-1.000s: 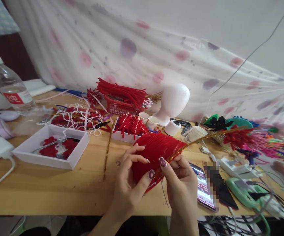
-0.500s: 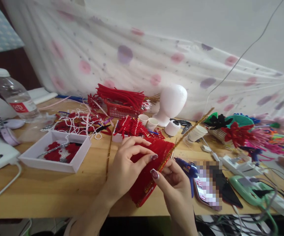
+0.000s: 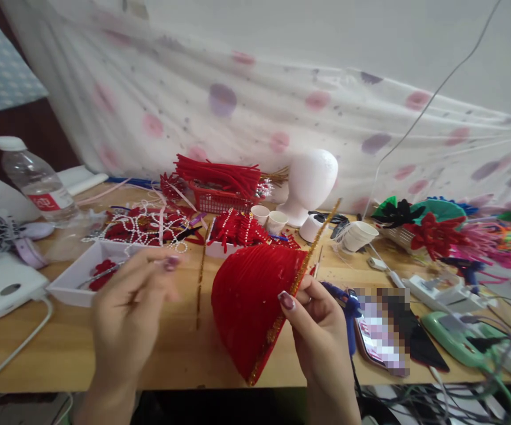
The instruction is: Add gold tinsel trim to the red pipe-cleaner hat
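My right hand (image 3: 320,324) grips the edge of a red velvety cap (image 3: 255,295) between thumb and fingers. The cap is tilted, its domed outside to the left. Along its right edge runs a gold tinsel pipe cleaner (image 3: 302,271), whose free end sticks up past the rim. My left hand (image 3: 134,295) is apart from the cap, in front of the white box (image 3: 72,289). Its fingers are curled and smeared by motion, so whether they hold anything is unclear. Another gold pipe cleaner (image 3: 200,280) lies on the table between the left hand and the cap.
Behind stand a red basket (image 3: 218,200) of red pipe cleaners, a foam head (image 3: 313,177) and paper cups (image 3: 358,237). White bead strings (image 3: 149,227) and a bottle (image 3: 38,183) are left. To the right are a blue glue gun (image 3: 346,304), a phone (image 3: 379,339) and power strips (image 3: 445,301).
My left hand has left the cap and moved left, in front of the white box. The cap has turned so more of its domed side shows; my right hand still grips its edge.
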Tool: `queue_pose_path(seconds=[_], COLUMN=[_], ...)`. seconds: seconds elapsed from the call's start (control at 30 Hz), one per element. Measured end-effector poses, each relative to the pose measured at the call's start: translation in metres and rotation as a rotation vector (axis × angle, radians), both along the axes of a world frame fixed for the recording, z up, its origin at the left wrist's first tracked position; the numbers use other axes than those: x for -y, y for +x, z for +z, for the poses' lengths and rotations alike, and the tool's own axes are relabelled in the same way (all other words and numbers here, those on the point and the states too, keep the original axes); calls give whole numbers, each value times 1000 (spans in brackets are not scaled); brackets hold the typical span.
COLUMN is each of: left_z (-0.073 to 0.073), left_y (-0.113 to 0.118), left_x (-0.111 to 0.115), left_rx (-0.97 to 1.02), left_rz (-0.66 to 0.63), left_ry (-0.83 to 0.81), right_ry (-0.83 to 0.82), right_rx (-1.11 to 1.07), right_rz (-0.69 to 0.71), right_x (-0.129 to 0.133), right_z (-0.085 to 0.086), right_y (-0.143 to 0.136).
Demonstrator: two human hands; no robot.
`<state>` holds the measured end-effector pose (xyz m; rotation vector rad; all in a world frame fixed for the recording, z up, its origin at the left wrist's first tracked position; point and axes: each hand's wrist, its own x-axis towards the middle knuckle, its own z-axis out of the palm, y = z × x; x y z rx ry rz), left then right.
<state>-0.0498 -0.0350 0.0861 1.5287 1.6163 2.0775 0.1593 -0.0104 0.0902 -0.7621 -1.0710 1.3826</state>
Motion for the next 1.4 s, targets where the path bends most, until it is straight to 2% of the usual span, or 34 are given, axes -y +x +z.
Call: queue_pose_path(seconds=[0.07, 0.13, 0.23, 0.3, 0.43, 0.6, 0.73, 0.9, 0.97, 1.03, 1.13, 1.2, 1.3, 1.4], left_z=[-1, -4, -10, -14, -17, -18, -20, -21, -23, -26, -34, -39, -45, -48], left_y=[9, 18, 33, 46, 66, 75, 75, 72, 68, 59, 42, 30, 18, 14], left_x=[4, 9, 18, 20, 13, 5, 6, 4, -1, -8, -15, -16, -15, -13], left_rx=[-77, -140, -379, -477, -436, -472, -535, -563, -519, -435, -286, -203, -166, -247], left_rz=[-4, -121, -305, -288, -205, -169, -192, -221, -168, -63, 124, 199, 226, 194], left_ry=[-12, -24, -51, -34, -35, 15, 26, 95, 144, 180, 176, 149, 180, 264], right_ry=[-11, -29, -70, -84, -116, -116, -83, 18, 65, 84, 65, 41, 28, 11], right_rx=[-25, -42, -86, -109, -41, 87, 194, 243, 235, 273, 445, 546, 684, 878], right_rz=[-5, -17, -36, -43, -49, -36, 4, -22, -75, -159, -256, -314, -409, -464], right_x=[0, -1, -4, -6, -9, -10, -10, -11, -12, -15, -21, -25, -29, -31], right_z=[0, -2, -8, -11, -12, -5, -2, -2, -4, -8, -16, -22, -33, -44], right_y=[-4, -8, -15, -17, -12, 5, 19, 36, 41, 44, 47, 47, 45, 42])
